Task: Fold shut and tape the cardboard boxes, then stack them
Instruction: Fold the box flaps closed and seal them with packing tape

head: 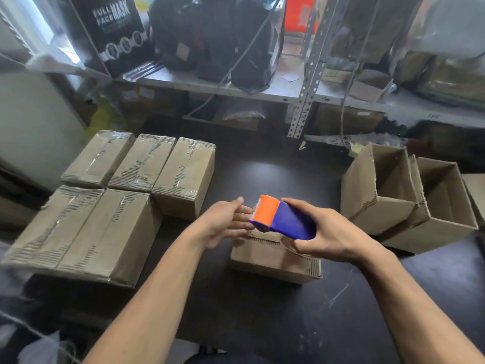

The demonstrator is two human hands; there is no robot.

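2 forearms outstretched, right hand (329,237) fingers curled around tape dispenser (282,219), left hand (223,223) fingers loosely straight

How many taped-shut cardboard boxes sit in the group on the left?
5: back row left, middle, right; front row left, right. More may lie hidden beneath or beyond the frame edge.

Boxes (110,227): matt brown cardboard w/ glossy clear tape. Tape dispenser (283,219): smooth orange/blue plastic. Worktop (275,324): dark, slightly glossy, scuffed.
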